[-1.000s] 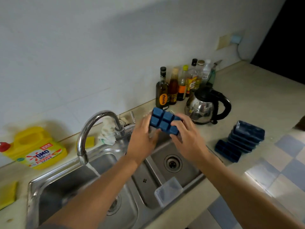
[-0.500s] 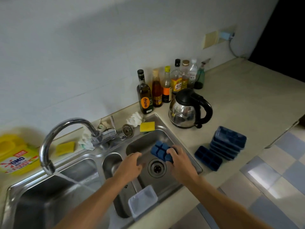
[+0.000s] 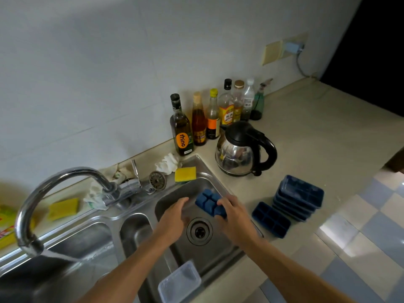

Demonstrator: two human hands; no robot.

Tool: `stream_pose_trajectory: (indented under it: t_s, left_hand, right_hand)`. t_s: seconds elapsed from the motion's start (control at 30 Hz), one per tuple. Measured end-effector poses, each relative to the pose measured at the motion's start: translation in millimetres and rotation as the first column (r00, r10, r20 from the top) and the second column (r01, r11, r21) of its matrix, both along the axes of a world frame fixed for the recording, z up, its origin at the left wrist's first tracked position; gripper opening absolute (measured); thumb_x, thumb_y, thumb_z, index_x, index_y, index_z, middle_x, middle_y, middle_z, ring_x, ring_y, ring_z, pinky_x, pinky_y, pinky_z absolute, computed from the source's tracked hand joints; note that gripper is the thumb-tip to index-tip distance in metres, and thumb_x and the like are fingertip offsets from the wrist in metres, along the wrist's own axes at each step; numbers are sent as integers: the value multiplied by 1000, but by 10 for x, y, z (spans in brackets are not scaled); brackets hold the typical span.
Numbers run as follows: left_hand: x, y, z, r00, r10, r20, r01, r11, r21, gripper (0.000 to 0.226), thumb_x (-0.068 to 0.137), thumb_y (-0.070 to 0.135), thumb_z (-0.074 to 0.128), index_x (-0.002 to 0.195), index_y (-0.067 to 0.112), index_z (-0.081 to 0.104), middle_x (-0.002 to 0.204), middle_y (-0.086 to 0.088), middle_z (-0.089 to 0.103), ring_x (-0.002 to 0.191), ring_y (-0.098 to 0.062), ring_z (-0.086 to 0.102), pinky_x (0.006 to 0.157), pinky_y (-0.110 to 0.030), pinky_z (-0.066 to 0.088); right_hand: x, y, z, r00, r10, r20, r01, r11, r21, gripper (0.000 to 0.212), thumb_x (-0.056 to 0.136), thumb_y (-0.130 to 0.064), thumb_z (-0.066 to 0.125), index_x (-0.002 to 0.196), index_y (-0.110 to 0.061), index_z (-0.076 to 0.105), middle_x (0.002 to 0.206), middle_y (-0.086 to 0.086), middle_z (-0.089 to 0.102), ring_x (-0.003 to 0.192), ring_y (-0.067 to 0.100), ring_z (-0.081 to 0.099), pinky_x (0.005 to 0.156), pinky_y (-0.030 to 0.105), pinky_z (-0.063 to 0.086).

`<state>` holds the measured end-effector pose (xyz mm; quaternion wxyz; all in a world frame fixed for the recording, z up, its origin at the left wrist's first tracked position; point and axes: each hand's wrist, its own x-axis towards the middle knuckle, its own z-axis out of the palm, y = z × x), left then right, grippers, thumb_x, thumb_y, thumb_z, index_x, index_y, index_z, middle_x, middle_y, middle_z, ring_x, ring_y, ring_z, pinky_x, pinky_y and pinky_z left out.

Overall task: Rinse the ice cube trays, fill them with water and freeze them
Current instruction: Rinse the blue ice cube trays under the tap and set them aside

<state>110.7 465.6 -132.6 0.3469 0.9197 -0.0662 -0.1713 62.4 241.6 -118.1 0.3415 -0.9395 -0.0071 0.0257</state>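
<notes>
Yellow detergent jug (image 3: pixel 4 226) sits far left on the counter (image 3: pixel 306 149), next comes the steel faucet (image 3: pixel 54 193) with water pouring into the left basin. Over the right basin of the sink (image 3: pixel 185 189), the left hand (image 3: pixel 172 217) hangs with fingers loose, just beside the blue ice cube tray (image 3: pixel 209 203) but not touching it as far as I can see. Tray's flipped bottom-up, above the drain (image 3: pixel 199 230). Right hand (image 3: pixel 234 217) has its fingers curled over the tray's near end, gripping it. Further right on the counter: one loose tray (image 3: pixel 270 219), then a stack of trays (image 3: pixel 299 195), kettle (image 3: pixel 240 154) behind them.
</notes>
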Motion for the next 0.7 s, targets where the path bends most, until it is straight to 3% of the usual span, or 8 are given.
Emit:
stream_pose_trajectory:
  t_s: [0.07,0.13,0.2,0.27,0.37,0.43,0.57,0.7]
  left_hand:
    - [19,-63,0,999,-49,19,50,998,-26,65,93,8,66,150,27,41,149,4,51,135,-12,49,111,-35,44]
    - [49,-132,25,995,-67,80,71,996,-56,59,93,10,67,146,26,46,141,7,57,130,-6,52,109,-28,44]
    - [68,-218,86,991,-20,130,35,993,-116,47,94,12,67,138,25,54,129,10,62,120,-1,57,104,-25,46]
    - [99,-334,161,990,34,140,-8,983,-182,38,95,10,66,130,24,59,118,15,66,111,5,61,99,-19,49]
    - [138,-562,294,987,97,131,-56,957,-285,24,96,10,66,111,29,64,102,21,69,96,12,64,83,-7,49]
    - [142,-751,372,987,149,55,-115,910,-397,18,97,11,64,105,28,67,98,12,73,92,0,70,75,-18,58]
    - [120,-1214,512,972,205,-116,-234,796,-558,13,99,8,61,102,17,70,95,-2,75,87,-16,75,67,-32,63]
    - [75,-1614,552,962,216,-166,-272,766,-582,13,99,10,62,96,15,73,90,-6,75,83,-19,75,63,-29,61]
  right_hand:
    - [34,-30,53,991,-54,-119,66,993,94,19,89,-25,70,103,-31,60,106,-13,57,98,13,58,79,21,47]
    - [70,-84,109,960,-168,-222,216,953,212,17,90,-27,72,99,-31,59,99,-14,58,91,12,61,78,28,54]
    - [104,-157,203,892,-206,-401,381,820,427,18,93,-25,72,105,-23,58,104,-1,64,93,19,67,82,42,61]
    - [127,-252,298,811,-140,-568,522,612,594,24,97,-23,69,113,-13,56,112,15,66,95,30,72,82,51,63]
    - [147,-481,461,746,-44,-665,611,444,656,31,103,-28,61,121,-4,56,118,28,66,98,43,72,84,52,62]
    - [147,-667,553,729,18,-684,626,387,677,36,106,-32,54,125,-2,57,120,32,65,102,46,70,82,50,62]
    - [116,-1124,700,724,86,-685,585,450,675,44,106,-41,51,123,-1,61,105,30,72,88,41,73,78,46,62]
    - [104,-1628,797,834,-49,-550,380,773,508,43,102,-52,52,107,-12,67,92,16,76,75,33,75,67,41,64]
